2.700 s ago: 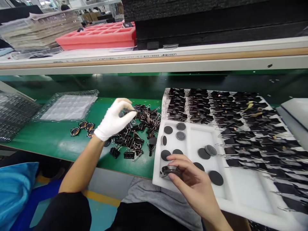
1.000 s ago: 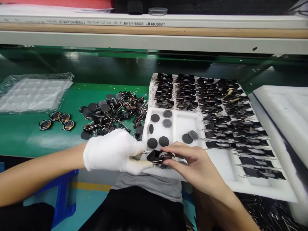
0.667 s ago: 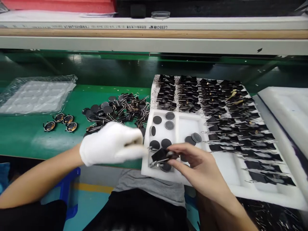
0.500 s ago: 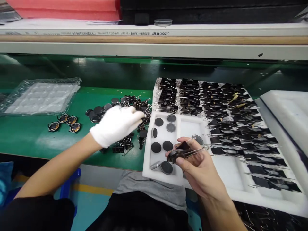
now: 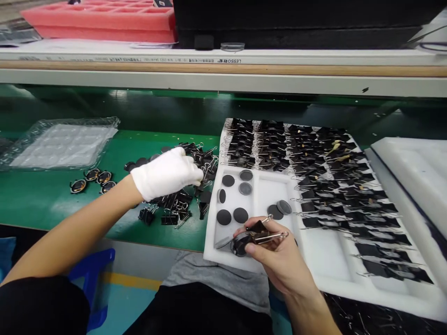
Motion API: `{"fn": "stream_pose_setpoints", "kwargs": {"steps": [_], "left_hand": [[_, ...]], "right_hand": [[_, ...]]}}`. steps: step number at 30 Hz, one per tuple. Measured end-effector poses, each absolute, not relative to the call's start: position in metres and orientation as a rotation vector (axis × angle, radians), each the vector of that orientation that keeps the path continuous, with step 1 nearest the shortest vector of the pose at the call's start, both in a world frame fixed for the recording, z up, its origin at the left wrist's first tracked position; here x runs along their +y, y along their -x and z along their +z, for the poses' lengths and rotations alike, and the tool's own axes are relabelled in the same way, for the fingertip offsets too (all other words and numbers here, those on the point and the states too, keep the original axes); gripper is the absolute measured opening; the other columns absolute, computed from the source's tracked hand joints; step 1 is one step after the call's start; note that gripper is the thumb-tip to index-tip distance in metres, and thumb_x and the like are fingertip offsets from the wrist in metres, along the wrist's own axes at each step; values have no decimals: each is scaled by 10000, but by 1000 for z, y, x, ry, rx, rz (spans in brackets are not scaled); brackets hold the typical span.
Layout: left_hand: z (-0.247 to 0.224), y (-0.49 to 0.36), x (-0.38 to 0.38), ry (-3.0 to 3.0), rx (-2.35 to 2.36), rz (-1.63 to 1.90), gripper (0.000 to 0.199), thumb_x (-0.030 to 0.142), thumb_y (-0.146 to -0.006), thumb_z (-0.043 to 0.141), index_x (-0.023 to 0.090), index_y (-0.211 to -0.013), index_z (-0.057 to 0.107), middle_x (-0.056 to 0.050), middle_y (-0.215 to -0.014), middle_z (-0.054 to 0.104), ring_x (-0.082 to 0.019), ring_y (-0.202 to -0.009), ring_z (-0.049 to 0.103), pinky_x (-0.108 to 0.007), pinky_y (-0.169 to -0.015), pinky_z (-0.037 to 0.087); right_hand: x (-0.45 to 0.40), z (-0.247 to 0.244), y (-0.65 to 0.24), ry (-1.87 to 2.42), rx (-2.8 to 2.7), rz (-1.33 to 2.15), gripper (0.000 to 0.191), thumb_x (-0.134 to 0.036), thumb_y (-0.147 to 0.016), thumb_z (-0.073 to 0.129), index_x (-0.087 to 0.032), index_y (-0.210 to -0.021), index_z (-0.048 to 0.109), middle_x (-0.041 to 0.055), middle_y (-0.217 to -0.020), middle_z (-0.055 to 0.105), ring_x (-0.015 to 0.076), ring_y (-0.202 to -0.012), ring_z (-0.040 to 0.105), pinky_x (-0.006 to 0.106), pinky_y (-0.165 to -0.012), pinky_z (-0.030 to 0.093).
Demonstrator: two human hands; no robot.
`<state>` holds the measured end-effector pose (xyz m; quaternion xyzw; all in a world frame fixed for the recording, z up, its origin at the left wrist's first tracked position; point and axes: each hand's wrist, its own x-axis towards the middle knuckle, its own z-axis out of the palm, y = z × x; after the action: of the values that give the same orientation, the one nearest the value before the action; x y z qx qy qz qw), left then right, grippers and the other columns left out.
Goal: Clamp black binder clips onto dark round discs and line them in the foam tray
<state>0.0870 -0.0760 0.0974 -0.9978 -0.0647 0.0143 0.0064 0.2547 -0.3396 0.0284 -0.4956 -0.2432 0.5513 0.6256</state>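
Observation:
My right hand (image 5: 275, 251), bare, holds a binder clip (image 5: 260, 231) clamped on a small dark piece with a round dark lens (image 5: 240, 244); the wire handles point right. My fingers hide part of it. My left hand (image 5: 169, 173), in a white glove, reaches over a heap of black binder clips (image 5: 176, 204) on the green table. Its fingers are curled down and close together, and what they grip, if anything, is hidden. Under and beside the right hand lies a white foam tray (image 5: 256, 200), where round dark lenses (image 5: 224, 217) rest in the left compartment.
Rows of clipped dark pieces (image 5: 324, 195) fill the tray's back and right. Several round framed lenses (image 5: 78, 186) and a clear plastic tray (image 5: 63, 145) lie on the left. A shelf edge (image 5: 216, 80) crosses above, carrying a pink foam block (image 5: 104, 25). White foam (image 5: 415, 163) stands at right.
The view has tilted up slightly. My right hand has come down and left with the clip, uncovering round lenses in the middle compartment. My left hand's fingers have curled further over the clip heap.

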Motion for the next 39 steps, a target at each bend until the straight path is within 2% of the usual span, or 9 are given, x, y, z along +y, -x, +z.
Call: {"fn": "stream_pose_setpoints", "kwargs": {"steps": [4,10,15,19,21,24,31,35,39], "left_hand": [[109,-76,-79,3315,-794,84,245,417,-964,594,257,-842,734,40,-738,724,-146,-656,622,-283,-679,402],[116,-74,-135,3451,-1261,-241,301,487,-961,602,219,-849,682,50,-701,706,-124,-615,621,-249,-594,431],[112,-73,-177,3518,-919,-655,312,410,-1011,554,215,-789,655,25,-718,680,-120,-650,608,-271,-662,458],[90,-79,-186,3369,-1071,-1369,595,618,-1063,232,215,-1197,649,-89,-1050,715,-188,-896,672,-342,-784,526],[80,-84,-191,3393,-1094,-1513,786,735,-1005,91,200,-1251,612,-124,-1123,701,-213,-946,681,-363,-777,537],[73,-92,-200,3374,-1040,-1538,822,779,-978,99,184,-1113,649,-113,-1011,723,-208,-861,687,-356,-734,529],[71,-107,-204,3395,-1317,-1523,693,600,-1069,192,189,-762,658,-67,-678,691,-166,-590,636,-301,-547,476],[66,-116,-196,3294,-1712,-1953,727,591,-1075,216,205,-621,632,-28,-504,604,-124,-434,539,-269,-455,429],[66,-120,-187,3123,-1876,-2318,769,635,-1062,197,224,-524,563,-27,-438,560,-105,-391,495,-249,-412,396]], "right_hand": [[-334,30,-247,1153,-633,1220,273,-250,-727,934,-258,-953,780,20,-918,788,156,-827,743,231,-747,602],[-322,44,-227,1315,-912,961,214,-179,-752,869,-281,-928,804,68,-1549,568,280,-1204,710,326,-870,634],[-316,44,-220,1285,-1024,755,227,-156,-777,858,-287,-958,816,66,-1334,735,290,-1251,694,425,-1067,584],[-320,33,-216,1207,-1117,617,358,-80,-773,835,-302,-1054,821,71,-1327,736,286,-1168,740,430,-1004,630],[-323,27,-213,1190,-1145,546,429,-77,-769,840,-317,-1124,809,73,-1385,701,293,-1165,741,447,-1007,630],[-325,21,-209,1196,-1141,500,471,-98,-763,857,-336,-1165,799,71,-1409,683,310,-1165,739,469,-1012,629],[-326,15,-196,1231,-1045,461,470,-73,-768,848,-345,-1147,791,58,-1322,738,298,-1209,717,460,-1030,623],[-330,11,-185,1221,-896,455,372,-84,-788,834,-310,-1078,782,105,-1411,648,282,-1075,759,457,-905,672],[-325,7,-173,1104,-467,500,269,-170,-840,807,-308,-1030,675,46,-1140,696,213,-973,764,393,-833,672]]}}
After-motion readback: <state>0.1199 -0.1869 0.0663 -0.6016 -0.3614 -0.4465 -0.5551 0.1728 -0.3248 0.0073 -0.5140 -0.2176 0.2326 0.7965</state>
